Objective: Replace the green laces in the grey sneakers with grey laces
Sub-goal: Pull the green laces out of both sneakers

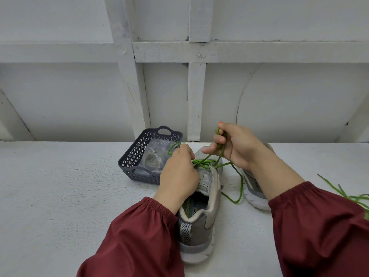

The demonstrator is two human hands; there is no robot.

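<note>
A grey sneaker [201,222] stands in the middle of the white surface, heel toward me. Its green lace [236,198] is still threaded near the toe and loops out to the right. My left hand [178,174] rests over the tongue and pinches the lace at the eyelets. My right hand [233,145] is raised above the toe and grips a bunch of the green lace. The second grey sneaker [254,194] lies behind my right wrist, mostly hidden. Grey laces in a clear bag [152,158] lie in the basket.
A dark grey perforated basket [131,154] stands left of the sneaker, near the white panelled wall [195,86]. Another loose green lace [347,194] lies at the right edge, over my right sleeve.
</note>
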